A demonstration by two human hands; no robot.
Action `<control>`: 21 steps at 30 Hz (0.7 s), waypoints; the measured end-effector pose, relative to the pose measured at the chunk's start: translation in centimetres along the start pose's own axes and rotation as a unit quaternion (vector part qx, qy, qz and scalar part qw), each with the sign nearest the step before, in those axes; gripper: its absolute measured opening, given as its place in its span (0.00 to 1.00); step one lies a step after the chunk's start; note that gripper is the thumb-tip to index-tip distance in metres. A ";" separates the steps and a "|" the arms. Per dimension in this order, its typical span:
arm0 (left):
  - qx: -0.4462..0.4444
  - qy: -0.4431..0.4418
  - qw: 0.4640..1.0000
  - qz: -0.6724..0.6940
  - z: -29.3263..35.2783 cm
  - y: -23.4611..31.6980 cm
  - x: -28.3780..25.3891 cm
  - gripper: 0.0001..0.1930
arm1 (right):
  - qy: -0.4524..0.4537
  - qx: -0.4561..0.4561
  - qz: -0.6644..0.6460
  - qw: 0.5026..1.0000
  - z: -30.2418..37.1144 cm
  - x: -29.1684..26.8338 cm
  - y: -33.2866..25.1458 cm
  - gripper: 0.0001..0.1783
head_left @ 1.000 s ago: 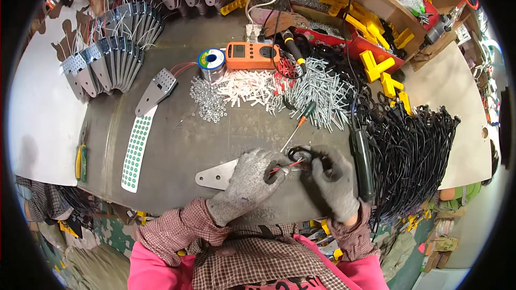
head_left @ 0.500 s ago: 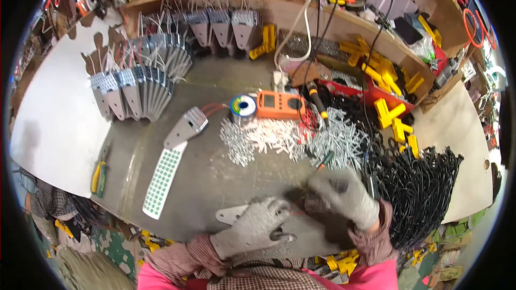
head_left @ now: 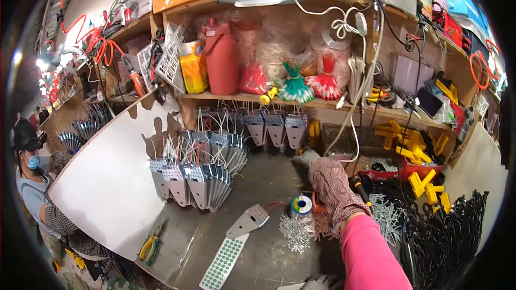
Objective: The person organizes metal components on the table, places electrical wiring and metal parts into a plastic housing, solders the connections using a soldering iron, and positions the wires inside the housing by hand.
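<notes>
Your right hand (head_left: pixel 306 158) is out at mid-frame, your left hand (head_left: pixel 322 282) at the lower edge

Your right arm, in a bright pink sleeve (head_left: pixel 368 249) with a reddish-brown checked sleeve cover (head_left: pixel 336 185), runs up from the lower right to the centre of the frame. There your grey-gloved hand is just beside a yellow plastic piece (head_left: pixel 314 134). Whether you touch that piece cannot be told (the sleeve cover and blur hide your fingers), nor how far they are spread, nor whether they grasp anything. Your left hand, in a dark grey glove, is cut off by the lower edge, so its grip cannot be told either. Just left of it shows a pale flat sliver (head_left: pixel 290 286), mostly out of frame.

Under your right forearm, an orange boxy meter (head_left: pixel 316 202) is largely covered. Just left of it, right of centre, stands a round spool with a blue-and-green rim (head_left: pixel 301 205), above a heap of small silvery metal nuts (head_left: pixel 295 234). At bottom centre-left, a grey metal bracket with a perforated end (head_left: pixel 248 221) overlaps a white strip of round green stickers (head_left: pixel 223 263). Pliers with yellow-and-green handles (head_left: pixel 149 248) lie at lower left, and black bundled cables (head_left: pixel 451 236) fill the lower right.
</notes>
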State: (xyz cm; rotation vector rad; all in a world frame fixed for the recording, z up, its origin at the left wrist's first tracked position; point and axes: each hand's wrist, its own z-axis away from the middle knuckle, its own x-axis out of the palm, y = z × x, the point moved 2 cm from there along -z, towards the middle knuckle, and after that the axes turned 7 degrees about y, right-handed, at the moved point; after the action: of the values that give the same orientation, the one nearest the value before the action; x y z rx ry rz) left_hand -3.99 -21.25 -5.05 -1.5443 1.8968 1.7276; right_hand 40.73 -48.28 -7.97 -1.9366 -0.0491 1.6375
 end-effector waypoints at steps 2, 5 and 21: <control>0.077 0.069 0.994 -0.037 1.9 -3.4 3.5 0.22 | 0.052 -0.034 0.026 0.998 0.9 1.8 -3.9 0.38; 0.146 0.069 0.985 -0.060 0.9 -0.8 2.7 0.22 | 0.011 -0.091 0.332 0.939 -0.5 -2.9 3.6 0.26; 0.038 -0.038 0.991 -0.121 0.1 -0.5 -4.3 0.40 | -0.124 0.056 -0.419 0.898 48.3 -28.6 8.0 0.17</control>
State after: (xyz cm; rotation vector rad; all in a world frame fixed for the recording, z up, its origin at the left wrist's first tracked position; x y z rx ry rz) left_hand -1.74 -18.64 -2.46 -1.5826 1.6417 1.5681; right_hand -12.74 -46.29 10.69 -1.3022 -0.7638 1.2231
